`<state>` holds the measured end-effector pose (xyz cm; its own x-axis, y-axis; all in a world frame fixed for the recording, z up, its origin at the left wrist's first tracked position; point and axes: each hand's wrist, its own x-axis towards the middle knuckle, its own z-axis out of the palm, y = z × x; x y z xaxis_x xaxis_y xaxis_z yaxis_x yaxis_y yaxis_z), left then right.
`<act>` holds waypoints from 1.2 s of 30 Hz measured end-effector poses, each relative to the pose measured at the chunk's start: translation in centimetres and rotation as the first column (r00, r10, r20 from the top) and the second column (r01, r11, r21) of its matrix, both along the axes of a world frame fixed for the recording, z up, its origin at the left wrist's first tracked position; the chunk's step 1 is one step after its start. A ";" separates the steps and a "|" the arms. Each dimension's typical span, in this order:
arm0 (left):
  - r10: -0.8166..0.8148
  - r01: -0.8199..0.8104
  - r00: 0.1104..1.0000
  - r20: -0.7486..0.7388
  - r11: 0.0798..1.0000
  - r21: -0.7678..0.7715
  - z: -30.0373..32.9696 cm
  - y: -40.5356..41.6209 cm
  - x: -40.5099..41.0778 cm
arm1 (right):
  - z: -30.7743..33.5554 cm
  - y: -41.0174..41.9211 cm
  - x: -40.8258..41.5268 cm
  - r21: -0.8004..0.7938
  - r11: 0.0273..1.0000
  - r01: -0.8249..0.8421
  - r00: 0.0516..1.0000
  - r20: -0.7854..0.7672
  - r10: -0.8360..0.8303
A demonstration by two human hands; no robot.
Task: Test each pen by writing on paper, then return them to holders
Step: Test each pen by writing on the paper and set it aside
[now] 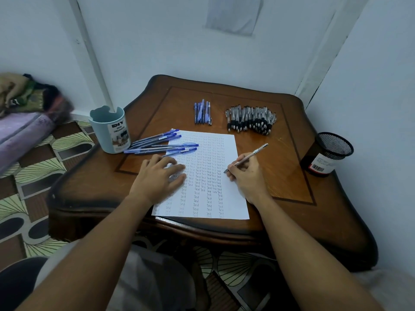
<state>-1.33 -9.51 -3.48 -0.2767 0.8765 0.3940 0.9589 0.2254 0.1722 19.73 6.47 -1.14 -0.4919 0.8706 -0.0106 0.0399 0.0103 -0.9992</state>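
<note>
Dark carved wooden table in a pale corner: nearest, the flat left hand pins the white sheet of paper crowded with "Test" columns — the right hand pinches a silver pen, tip on paper. Blue capped pens lie at ten o'clock beside the empty-looking teal plastic holder; black mesh holder at three; small blue pen group and heaped silver-black pens farthest — testing seems well along, returning undone.

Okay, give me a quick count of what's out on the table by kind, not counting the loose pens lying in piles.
Pen holders: 2, the light blue cup and the black mesh cup
Sheets of paper: 1
Pens in hand: 1, the pen gripped by the right hand
Total: 4
</note>
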 end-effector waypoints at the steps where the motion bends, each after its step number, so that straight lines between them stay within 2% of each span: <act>1: 0.000 0.000 1.000 0.001 1.000 0.003 0.0 0.0 0.0 | -0.1 0.0 0.0 -0.001 1.000 0.007 1.000 -0.006 -0.007; 9: -0.001 0.001 1.000 0.013 0.999 0.033 0.0 -0.1 0.0 | 0.1 -0.2 0.0 0.016 1.000 0.007 1.000 0.025 -0.007; 13: 0.018 -0.018 0.999 0.035 1.000 -0.003 0.2 0.0 0.0 | 0.3 -0.2 0.0 0.004 1.000 0.017 0.999 0.036 -0.017; 16: 0.056 -0.043 0.995 0.082 0.988 -0.145 0.8 0.4 0.2 | 0.6 0.0 -0.1 -0.052 0.998 0.047 0.998 0.052 -0.044; 19: 0.056 -0.067 0.997 -0.045 0.951 -0.301 1.9 0.7 0.4 | 1.5 0.0 -0.7 -0.120 0.991 0.065 0.991 0.121 -0.050; 23: 0.062 -0.077 0.997 -0.052 0.930 -0.358 3.3 0.6 -0.1 | 2.2 -0.3 -2.2 -0.175 0.984 0.035 0.991 0.136 -0.011; 25: 0.045 -0.065 0.997 -0.067 0.934 -0.351 3.4 0.3 -0.4 | 2.4 -0.5 -2.9 -0.183 0.983 0.034 0.990 0.138 -0.009; 27: 0.037 -0.041 0.999 -0.019 0.952 -0.304 3.5 -0.1 -0.7 | 2.7 -0.8 -3.4 -0.164 0.986 0.043 0.988 0.154 -0.017; 30: 0.064 -0.055 0.997 0.036 0.975 -0.213 4.0 -1.1 -1.3 | 3.6 -1.3 -4.5 -0.037 0.998 0.050 0.978 0.205 -0.041; 36: 0.177 -0.176 0.984 0.005 0.980 -0.090 6.9 -4.3 -2.9 | 7.1 -3.5 -9.0 0.161 0.968 -0.193 0.929 0.349 0.127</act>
